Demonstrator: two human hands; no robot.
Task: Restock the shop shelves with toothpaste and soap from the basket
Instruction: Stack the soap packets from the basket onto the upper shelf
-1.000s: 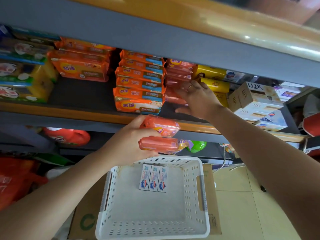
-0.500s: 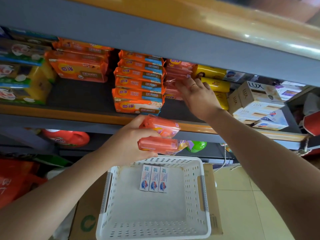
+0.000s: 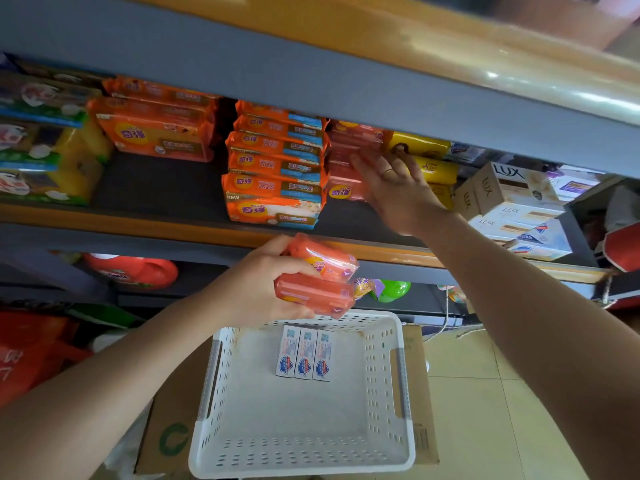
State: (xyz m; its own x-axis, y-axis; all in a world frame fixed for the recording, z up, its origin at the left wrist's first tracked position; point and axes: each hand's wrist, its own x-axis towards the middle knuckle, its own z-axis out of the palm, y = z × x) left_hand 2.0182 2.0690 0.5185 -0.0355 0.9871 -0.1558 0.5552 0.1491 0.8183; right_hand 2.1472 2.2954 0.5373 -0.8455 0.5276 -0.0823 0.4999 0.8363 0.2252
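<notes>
My left hand [image 3: 258, 289] grips two orange-red soap packs [image 3: 317, 284], one stacked on the other, just below the shelf's front edge and above the white basket [image 3: 401, 403]. Three small toothpaste boxes [image 3: 304, 353] lie side by side at the basket's far end. My right hand [image 3: 391, 188] reaches onto the middle shelf [image 3: 156, 188], fingers spread against a stack of pinkish-red soap packs [image 3: 346, 161]; it holds nothing.
Left of that stack stand orange soap multipacks [image 3: 273, 168] and a further orange pile [image 3: 156, 129]. Yellow soap packs [image 3: 433, 157] and white LUX boxes [image 3: 512, 199] lie to the right. The basket rests on a cardboard box [image 3: 173, 420]. A red detergent jug [image 3: 135, 271] sits on the lower shelf.
My right hand slid slightly up and left along the pinkish-red stack, its fingers opening flat. My left hand with the two soap packs has stayed in place.
</notes>
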